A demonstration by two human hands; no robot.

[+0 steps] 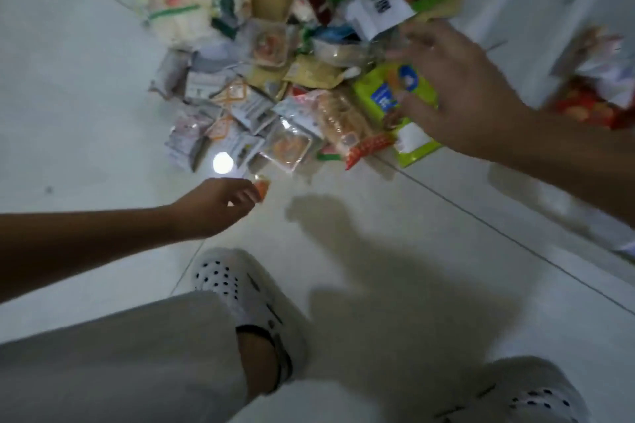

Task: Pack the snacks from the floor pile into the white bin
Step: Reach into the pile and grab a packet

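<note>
The snack pile [275, 55] lies on the white tiled floor [86, 96], spreading from the top edge of the view down to mid-frame. The white bin [529, 0] stands at the right edge of the pile. It is blurred, and a red packet [584, 110] is visible inside it.

Left hand [213, 206]: fingertips curled together, pinching a small orange packet [263, 189] just off the near edge of the pile, close to the floor.

Right hand [460, 86]: fingers spread apart, positioned over a lime-green packet [374, 93] with a blue label at the right side of the pile, beside the bin. Motion blur prevents confirmation of contact with the packet.

At the bottom edge of the view, light trousers [137, 371] and white perforated clogs [240, 285] rest on the floor.
</note>
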